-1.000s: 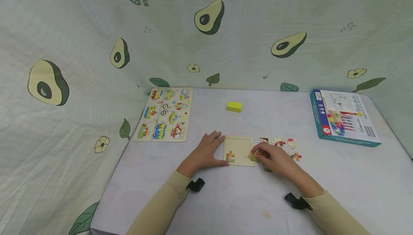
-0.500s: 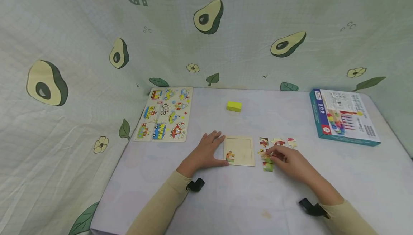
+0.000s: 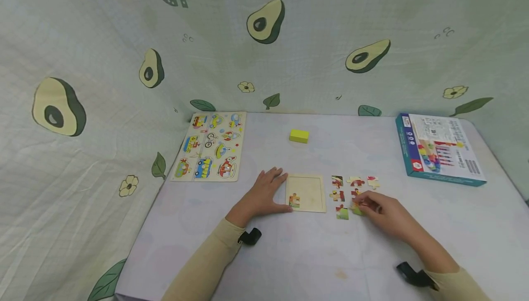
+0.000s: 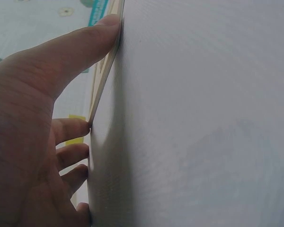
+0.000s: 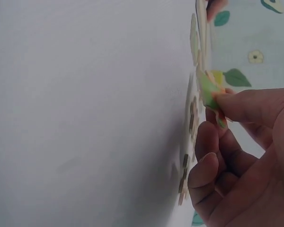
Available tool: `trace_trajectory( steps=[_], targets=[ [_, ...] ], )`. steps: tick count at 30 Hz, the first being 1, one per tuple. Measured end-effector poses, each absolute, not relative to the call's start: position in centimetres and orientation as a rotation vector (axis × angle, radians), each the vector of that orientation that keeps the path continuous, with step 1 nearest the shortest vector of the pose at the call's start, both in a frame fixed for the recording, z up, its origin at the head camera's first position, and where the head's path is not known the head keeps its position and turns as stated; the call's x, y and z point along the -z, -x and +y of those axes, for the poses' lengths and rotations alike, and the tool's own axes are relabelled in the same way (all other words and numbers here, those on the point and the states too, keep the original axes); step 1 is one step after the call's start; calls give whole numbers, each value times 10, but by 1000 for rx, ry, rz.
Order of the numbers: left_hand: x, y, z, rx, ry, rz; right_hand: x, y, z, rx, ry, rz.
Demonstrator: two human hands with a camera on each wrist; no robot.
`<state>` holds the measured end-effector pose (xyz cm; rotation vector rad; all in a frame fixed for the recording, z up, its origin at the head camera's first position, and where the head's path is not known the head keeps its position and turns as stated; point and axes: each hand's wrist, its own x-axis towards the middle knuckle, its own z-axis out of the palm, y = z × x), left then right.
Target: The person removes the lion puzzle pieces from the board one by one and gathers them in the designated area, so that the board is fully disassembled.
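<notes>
A small square wooden puzzle tray lies mid-table in the head view, with one jigsaw piece in its lower left corner. My left hand rests at the tray's left side, fingers spread, thumb and index finger touching its edge; the left wrist view shows the thumb against that edge. To the right of the tray, my right hand pinches a green jigsaw piece between thumb and fingers. The right wrist view shows this piece tilted and held over the table. Several loose jigsaw pieces lie around it in rows.
At the back left lies a board with vehicle pictures. A yellow block sits behind the tray. A flat teal-edged box occupies the right rear. Behind the table hangs an avocado-print cloth.
My right hand has moved right, away from the tray, carrying the green jigsaw piece past the first column of loose pieces. The left hand stays in place at the tray.
</notes>
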<state>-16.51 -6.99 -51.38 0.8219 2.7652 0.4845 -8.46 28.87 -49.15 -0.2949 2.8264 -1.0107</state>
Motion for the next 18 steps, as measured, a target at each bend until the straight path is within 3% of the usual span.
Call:
trace_trajectory(
  steps=[18],
  targets=[
    [512,164,-70,-488,-815,2759,497,80,296,1043,264,2743]
  ],
)
